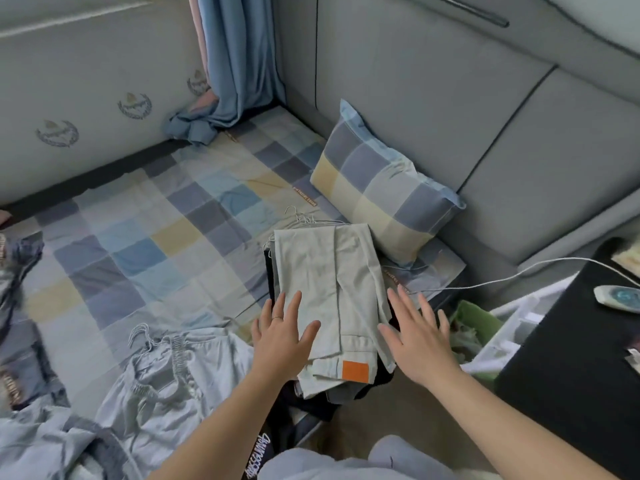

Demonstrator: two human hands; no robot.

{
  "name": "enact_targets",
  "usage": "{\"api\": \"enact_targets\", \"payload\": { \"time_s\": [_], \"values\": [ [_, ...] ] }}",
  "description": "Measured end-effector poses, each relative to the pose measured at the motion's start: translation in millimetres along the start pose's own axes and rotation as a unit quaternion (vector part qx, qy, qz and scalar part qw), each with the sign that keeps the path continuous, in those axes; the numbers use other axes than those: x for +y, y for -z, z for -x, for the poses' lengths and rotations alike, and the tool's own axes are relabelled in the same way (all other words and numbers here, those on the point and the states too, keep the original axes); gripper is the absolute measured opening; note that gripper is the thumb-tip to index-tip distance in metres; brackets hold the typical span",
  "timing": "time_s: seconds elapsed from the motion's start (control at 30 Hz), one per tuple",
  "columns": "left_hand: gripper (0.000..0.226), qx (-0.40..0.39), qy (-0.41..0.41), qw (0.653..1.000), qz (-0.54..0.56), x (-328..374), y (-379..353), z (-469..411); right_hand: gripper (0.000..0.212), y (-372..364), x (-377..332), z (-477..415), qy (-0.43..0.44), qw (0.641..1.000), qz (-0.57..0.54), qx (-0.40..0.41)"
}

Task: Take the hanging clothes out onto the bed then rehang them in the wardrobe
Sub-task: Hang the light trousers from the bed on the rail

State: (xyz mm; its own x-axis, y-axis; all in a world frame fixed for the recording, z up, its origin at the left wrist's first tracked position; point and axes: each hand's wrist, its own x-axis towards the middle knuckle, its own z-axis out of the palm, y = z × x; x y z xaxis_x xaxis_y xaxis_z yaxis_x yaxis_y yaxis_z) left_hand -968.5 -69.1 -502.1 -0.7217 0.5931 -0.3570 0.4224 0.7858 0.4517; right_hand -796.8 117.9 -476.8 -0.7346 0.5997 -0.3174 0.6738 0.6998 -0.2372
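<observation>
Trousers (325, 271), bed edge (445, 270): left hand (280, 336), right hand (420, 336) flanking.

The bare left hand (280, 337) is reaching forward palm down, fingers straight and spread, and is wearing a thin ring (277, 318). The bare right hand (419, 337) is stretching out level with it, palm down, fingers fanned. The left forearm (214, 420) and right forearm (512, 420) are angling inward.

The folded pale grey-green trousers (322, 271) bore an orange square patch (355, 370); the cotton bedsheet (138, 237) and rectangular pillow (381, 181) were checked blue, grey and yellow.
</observation>
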Motion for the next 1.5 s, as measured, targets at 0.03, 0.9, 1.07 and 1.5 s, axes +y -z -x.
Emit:
{"api": "enact_targets", "payload": {
  "time_s": [0.03,0.9,1.07,1.5],
  "values": [
    [0.069,-0.001,0.008,1.0,0.007,-0.1,2.6,-9.3,0.065,3.0,-0.4,-12.3,-0.001,1.0,-0.001,-0.005],
    [0.071,-0.003,0.114,0.992,-0.054,-76.3,-117.8,-427.2,0.059,-141.5,35.6,-509.2,0.09,0.987,0.096,-0.094],
    [0.065,0.033,0.082,0.992,-0.088,-82.4,-136.3,-511.7,0.054,-174.0,39.4,-585.3,0.122,0.979,0.139,-0.083],
    [0.065,0.002,0.118,0.982,-0.15,-103.1,-178.7,-592.1,0.057,-241.8,48.3,-638.2,0.148,0.97,0.173,-0.091]
  ]
}}
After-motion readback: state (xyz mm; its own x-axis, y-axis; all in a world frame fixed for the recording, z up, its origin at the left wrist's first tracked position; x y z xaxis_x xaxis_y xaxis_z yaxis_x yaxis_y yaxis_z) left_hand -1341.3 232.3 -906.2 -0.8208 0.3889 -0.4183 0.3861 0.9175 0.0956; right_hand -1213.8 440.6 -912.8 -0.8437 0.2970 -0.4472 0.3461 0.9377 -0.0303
